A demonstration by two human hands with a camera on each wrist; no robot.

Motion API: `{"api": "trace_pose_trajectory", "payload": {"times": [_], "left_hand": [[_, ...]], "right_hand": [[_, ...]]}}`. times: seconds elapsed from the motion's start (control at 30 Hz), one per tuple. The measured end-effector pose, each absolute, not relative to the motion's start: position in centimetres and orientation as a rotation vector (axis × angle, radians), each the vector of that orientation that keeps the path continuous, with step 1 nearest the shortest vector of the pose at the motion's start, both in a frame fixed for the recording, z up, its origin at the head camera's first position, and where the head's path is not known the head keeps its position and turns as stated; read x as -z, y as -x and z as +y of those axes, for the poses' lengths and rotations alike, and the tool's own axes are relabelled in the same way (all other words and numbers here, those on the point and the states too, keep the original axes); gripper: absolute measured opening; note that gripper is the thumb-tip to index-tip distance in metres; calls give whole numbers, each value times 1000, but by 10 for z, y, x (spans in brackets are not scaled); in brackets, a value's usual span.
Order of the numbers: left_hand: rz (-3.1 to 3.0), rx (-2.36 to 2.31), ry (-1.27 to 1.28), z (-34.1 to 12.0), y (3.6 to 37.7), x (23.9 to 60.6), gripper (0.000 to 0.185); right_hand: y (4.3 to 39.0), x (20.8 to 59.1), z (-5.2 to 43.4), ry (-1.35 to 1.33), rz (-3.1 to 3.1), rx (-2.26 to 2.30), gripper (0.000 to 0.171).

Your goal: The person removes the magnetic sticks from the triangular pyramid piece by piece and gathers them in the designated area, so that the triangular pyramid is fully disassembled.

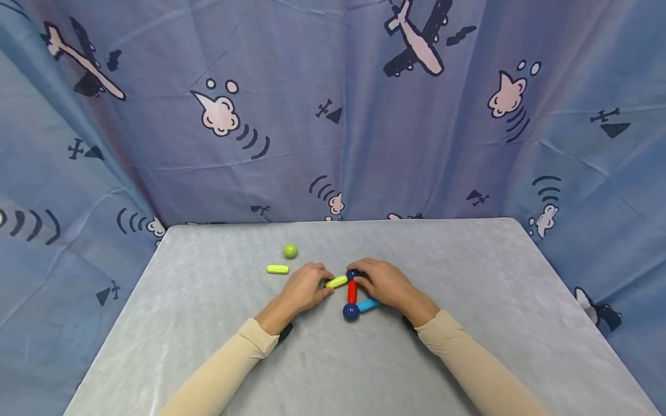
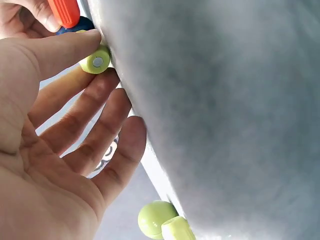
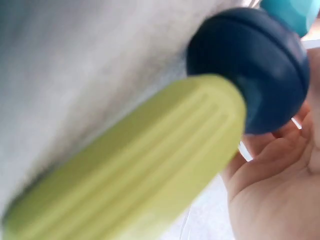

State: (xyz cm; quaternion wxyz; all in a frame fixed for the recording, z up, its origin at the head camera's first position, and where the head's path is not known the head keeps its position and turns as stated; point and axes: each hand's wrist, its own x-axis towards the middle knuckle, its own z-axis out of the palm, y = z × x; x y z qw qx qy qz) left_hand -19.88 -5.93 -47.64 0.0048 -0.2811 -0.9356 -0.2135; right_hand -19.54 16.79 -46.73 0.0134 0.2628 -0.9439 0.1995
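- Head view: my left hand (image 1: 307, 287) pinches a yellow-green stick (image 1: 336, 282) near the middle of the tabletop (image 1: 468, 346), its far tip meeting a dark blue ball (image 1: 353, 274)
- My right hand (image 1: 387, 284) curls over that same ball from the right side, fingers resting on it; I cannot tell whether they actually grip it
- A red stick (image 1: 352, 292) runs from that ball toward the near edge to a second dark blue ball (image 1: 351, 312), and a light blue stick (image 1: 369, 305) angles off the second ball under my right hand
- Left wrist view: my thumb (image 2: 60, 47) lies on the yellow-green stick's end (image 2: 95, 62), the other fingers (image 2: 105, 145) spread loosely below it
- Right wrist view: the yellow-green stick (image 3: 135, 165) touches the dark blue ball (image 3: 260, 70), my palm (image 3: 280, 200) just behind it
- Toward the far left part of the tabletop lie a spare yellow-green stick (image 1: 277, 269) and a green ball (image 1: 290, 251), apart from each other and clear of my hands
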Motion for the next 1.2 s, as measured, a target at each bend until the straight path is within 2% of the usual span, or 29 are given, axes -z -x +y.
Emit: {"api": "trace_pose_trajectory", "payload": {"times": [0.9, 1.2], "left_hand": [[-2982, 894, 742, -66, 200, 473, 17], [-2957, 1016, 719, -73, 199, 475, 18]], "right_hand": [[199, 468, 167, -776, -2974, -786, 25], [198, 466, 168, -756, -2979, -792, 26]]}}
